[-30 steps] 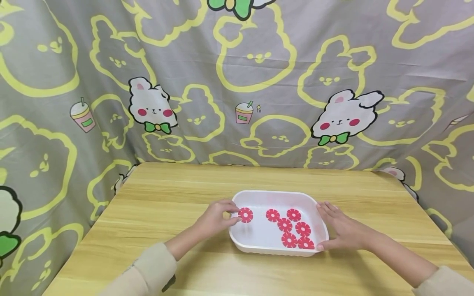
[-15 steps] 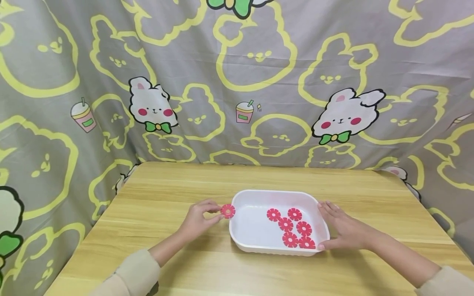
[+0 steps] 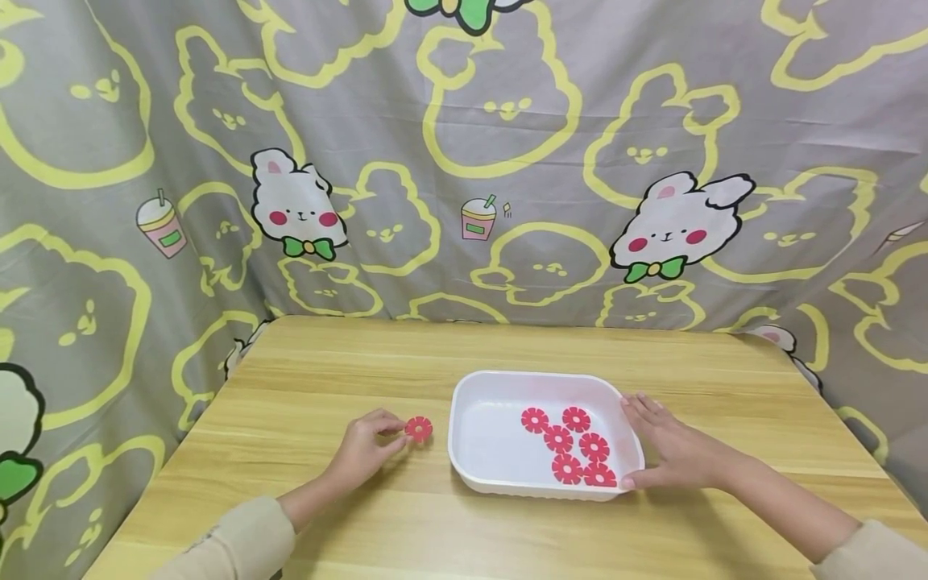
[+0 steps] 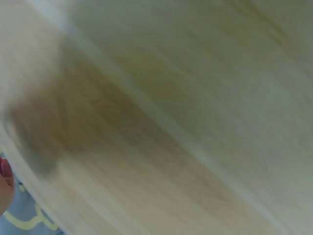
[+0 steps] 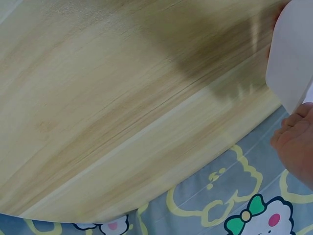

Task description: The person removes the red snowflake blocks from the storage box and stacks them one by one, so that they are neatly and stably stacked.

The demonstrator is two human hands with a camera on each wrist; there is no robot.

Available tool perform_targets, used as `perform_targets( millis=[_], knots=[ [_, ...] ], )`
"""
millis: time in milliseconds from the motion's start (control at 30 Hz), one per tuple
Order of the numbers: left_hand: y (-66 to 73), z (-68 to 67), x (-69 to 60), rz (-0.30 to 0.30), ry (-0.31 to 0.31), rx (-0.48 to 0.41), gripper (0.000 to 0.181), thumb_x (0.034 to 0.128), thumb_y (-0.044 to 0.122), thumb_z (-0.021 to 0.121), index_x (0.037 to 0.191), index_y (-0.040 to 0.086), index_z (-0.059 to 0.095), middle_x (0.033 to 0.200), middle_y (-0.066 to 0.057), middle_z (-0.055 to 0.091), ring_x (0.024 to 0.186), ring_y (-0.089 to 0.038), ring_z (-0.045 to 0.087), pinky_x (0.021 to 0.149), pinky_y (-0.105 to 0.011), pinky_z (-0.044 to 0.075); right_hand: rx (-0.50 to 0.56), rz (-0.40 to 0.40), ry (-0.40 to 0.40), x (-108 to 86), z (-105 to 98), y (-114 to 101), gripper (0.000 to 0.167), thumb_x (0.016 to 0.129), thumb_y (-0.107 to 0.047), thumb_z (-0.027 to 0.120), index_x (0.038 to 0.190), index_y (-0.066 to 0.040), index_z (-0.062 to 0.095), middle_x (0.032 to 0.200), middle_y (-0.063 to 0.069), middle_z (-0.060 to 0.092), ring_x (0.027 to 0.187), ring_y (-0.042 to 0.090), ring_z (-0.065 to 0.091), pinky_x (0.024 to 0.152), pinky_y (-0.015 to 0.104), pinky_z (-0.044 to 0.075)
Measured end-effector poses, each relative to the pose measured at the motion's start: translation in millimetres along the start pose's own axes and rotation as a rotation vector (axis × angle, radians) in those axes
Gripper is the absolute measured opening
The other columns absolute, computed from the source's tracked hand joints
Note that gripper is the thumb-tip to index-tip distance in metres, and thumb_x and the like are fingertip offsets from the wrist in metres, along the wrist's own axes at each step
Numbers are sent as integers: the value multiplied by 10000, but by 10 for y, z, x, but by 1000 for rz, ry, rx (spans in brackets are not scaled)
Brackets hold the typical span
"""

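Observation:
My left hand (image 3: 366,447) pinches a red notched disc (image 3: 418,428) between thumb and fingertips, over the table to the left of the white tray (image 3: 500,485). Several more red discs (image 3: 558,439) lie inside the tray, in its right half. With fingers extended and thumb spread apart, my right hand (image 3: 677,451) rests on the tray's right end. Only a sliver of the left hand (image 4: 5,186) shows at the edge of the left wrist view, its disc out of sight. In the right wrist view the right hand (image 5: 297,142) touches the tray's wall (image 5: 292,49).
A light wooden table (image 3: 348,354) carries the tray. Behind and at both sides of it hangs a grey curtain (image 3: 406,121) with yellow outlines and white rabbit prints.
The left hand has carried the pinched disc out over the tray's left rim, then farther left and slightly towards me. My right hand and the tray are almost unchanged.

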State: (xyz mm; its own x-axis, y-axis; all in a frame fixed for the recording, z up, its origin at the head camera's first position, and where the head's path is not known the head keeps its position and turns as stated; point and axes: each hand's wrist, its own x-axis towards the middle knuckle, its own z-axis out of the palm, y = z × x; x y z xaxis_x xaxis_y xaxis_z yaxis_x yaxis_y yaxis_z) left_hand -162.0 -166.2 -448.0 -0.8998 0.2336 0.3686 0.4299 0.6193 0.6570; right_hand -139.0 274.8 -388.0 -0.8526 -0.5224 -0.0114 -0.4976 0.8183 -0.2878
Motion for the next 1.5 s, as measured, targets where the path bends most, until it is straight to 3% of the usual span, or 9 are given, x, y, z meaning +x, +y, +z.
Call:
perform_targets(
  millis=[233,500,767,1067,1333,1500],
  knots=[
    [-108,85,-86,17,-78,18,116,753,71,740,849,14,711,837,-16,652,763,-132,622,678,-186,541,21,14,-4,-10,-10,-16,1105,670,-599,707,1374,138,280,1434,339,276,1291,552,245,1004,646,281],
    [-140,125,-119,51,-44,41,126,728,22,747,844,-16,716,807,-22,626,681,-36,492,551,-152,447,20,9,-2,-8,-21,-36,1101,669,-597,709,1364,147,290,1424,344,289,1284,558,250,1013,642,282],
    [-154,134,-133,74,-40,59,142,721,11,746,853,-32,715,798,-16,606,682,-18,476,559,-145,463,15,2,5,-14,-6,-25,1100,672,-603,704,1363,147,291,1419,345,297,1277,563,258,1009,642,294],
    [-167,127,-138,51,-63,41,170,743,59,744,885,-27,709,824,-15,605,684,-21,467,558,-134,451,14,-5,-3,-8,-13,-11,1101,677,-602,701,1369,145,281,1425,345,286,1284,559,251,1013,641,289],
    [-85,75,-56,1,12,24,200,724,73,761,901,2,701,871,-42,654,781,-151,623,701,-221,558,22,2,-7,-9,-18,-22,1100,676,-600,702,1369,144,281,1426,342,287,1287,557,247,1010,646,283],
    [55,80,87,31,96,-10,230,723,74,763,930,-3,698,914,-74,670,810,-213,636,719,-311,573,14,1,-7,-9,-20,-22,1103,676,-606,699,1370,142,280,1427,341,288,1289,555,248,1009,645,282]
  ],
)
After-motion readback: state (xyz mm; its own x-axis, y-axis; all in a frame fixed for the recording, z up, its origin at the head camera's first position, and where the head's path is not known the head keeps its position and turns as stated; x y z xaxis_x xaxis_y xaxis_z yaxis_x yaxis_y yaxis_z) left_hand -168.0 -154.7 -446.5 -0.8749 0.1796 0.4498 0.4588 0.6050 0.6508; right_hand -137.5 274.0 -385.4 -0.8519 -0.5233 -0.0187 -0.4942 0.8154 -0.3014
